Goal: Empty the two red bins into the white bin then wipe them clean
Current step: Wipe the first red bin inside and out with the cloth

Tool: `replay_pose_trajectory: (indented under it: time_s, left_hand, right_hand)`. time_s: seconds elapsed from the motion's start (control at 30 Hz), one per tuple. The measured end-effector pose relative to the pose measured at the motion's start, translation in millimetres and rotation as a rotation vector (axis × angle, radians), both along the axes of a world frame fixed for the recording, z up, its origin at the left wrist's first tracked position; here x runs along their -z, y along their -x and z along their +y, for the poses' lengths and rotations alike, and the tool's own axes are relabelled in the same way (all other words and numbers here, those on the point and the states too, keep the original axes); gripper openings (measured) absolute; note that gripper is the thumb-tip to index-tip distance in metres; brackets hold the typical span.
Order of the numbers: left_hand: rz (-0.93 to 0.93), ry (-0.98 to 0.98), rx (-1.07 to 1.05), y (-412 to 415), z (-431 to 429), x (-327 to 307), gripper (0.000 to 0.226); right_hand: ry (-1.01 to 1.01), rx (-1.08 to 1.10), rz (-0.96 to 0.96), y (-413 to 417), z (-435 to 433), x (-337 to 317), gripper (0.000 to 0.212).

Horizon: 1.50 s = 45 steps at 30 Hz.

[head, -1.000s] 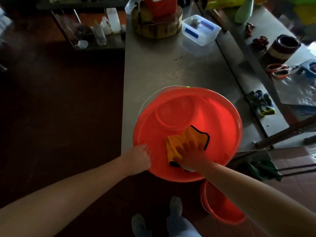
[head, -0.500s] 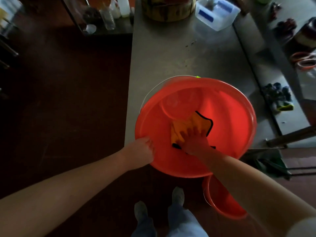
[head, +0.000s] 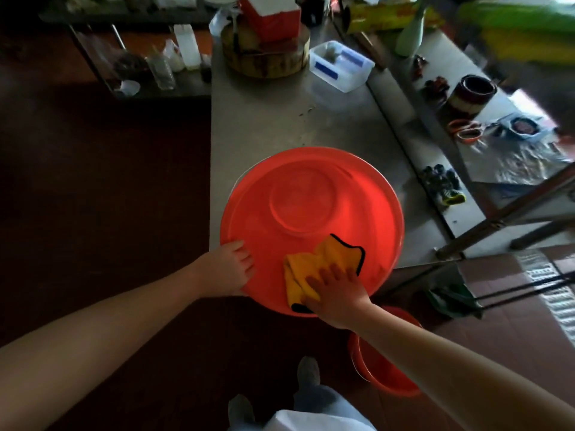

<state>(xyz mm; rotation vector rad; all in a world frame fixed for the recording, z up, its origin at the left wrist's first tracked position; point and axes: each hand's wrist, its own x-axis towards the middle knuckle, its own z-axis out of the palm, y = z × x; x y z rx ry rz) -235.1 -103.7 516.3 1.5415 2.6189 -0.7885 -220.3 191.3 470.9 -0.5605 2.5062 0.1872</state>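
A large red bin (head: 311, 213) stands on the near end of the steel table (head: 264, 119), its mouth tipped toward me. My left hand (head: 230, 269) grips its near left rim, fingers curled over the edge. Inside the bin, my right hand (head: 336, 290) presses a folded yellow cloth (head: 317, 265) with a black hem against the near inner wall, fingers spread flat. A second red bin (head: 382, 377) sits on the floor under my right forearm. No white bin is in view.
A clear plastic box (head: 342, 66) and a round wooden block (head: 267, 57) stand at the table's far end. Gloves (head: 441, 188), orange scissors (head: 466, 132) and a dark bowl (head: 473, 94) lie on the right-hand table. A low shelf with bottles (head: 155, 66) is at far left. My feet (head: 308, 374) are below.
My right hand has slid the cloth from the middle of the bin back toward the near wall. My left hand has kept its hold on the rim.
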Motion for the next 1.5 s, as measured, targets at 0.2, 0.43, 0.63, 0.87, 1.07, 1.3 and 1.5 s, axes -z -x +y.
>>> replay_pose_trajectory:
  time_s: [0.2, 0.43, 0.63, 0.87, 1.07, 1.3, 1.5]
  left_hand:
    - [0.021, -0.095, 0.066, 8, -9, 10, 0.077]
    - [0.096, -0.237, 0.169, 24, -8, 12, 0.079]
    - [0.109, -0.33, 0.163, 36, -10, 18, 0.083]
    - [0.08, -0.388, 0.125, 52, -4, 16, 0.086]
    - [0.075, -0.31, 0.16, 60, 1, 0, 0.086]
    - [-0.005, -0.112, 0.102, 72, 3, -27, 0.092]
    - [-0.065, -0.011, 0.045, 79, -25, -54, 0.1]
  right_hand:
    - [-0.013, 0.007, -0.001, 6, -3, -9, 0.069]
    - [-0.043, 0.016, 0.019, 53, -13, 13, 0.067]
    - [-0.022, 0.044, -0.044, 124, -24, 47, 0.066]
    - [-0.248, 0.008, -0.301, 162, -42, 54, 0.077]
    - [-0.269, -0.107, -0.455, 131, -34, -14, 0.073]
    - [-0.112, -0.228, -0.227, 77, 6, -91, 0.059]
    - [0.021, -0.274, -0.066, 60, 13, -104, 0.094]
